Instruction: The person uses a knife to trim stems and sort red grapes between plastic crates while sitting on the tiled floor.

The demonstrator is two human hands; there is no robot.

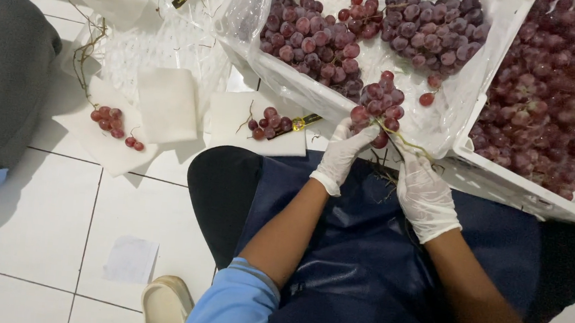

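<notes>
Fruit sorting and packing spot, worked at floor level — not home kitchen. White tiled floor (40, 216) serves as work surface. White plastic crates (501, 177) lined with clear plastic hold bulk red grapes (550, 94). White foam sheets (167, 106) lie spread on floor, small grape clusters (112, 122) on them, bare stems scattered about. Worker wears white disposable gloves (427, 194) and dark blue apron (368, 265) — bulk produce handling.

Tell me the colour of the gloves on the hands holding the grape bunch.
White, on both the left hand and right hand; head view.
</notes>
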